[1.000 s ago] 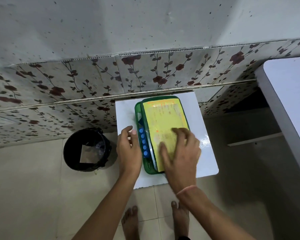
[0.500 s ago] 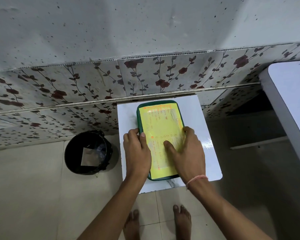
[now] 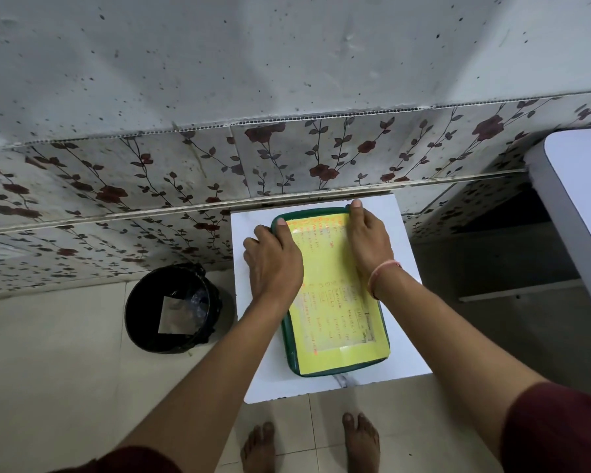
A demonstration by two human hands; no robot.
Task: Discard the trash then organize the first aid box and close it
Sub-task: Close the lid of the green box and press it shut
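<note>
Hands (image 3: 321,254) press shut first aid box (image 3: 335,336); bin (image 3: 171,308) holds trash (image 3: 176,314).

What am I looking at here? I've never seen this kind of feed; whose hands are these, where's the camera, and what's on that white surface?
No machine here: a person's bare hands, filmed by a camera on their head looking down. A green first aid box with a yellow label lies lid down on a small white table. The left hand and right hand press on the lid's far end; neither lifts anything. A black bin holding trash stands on the floor to the left.
</note>
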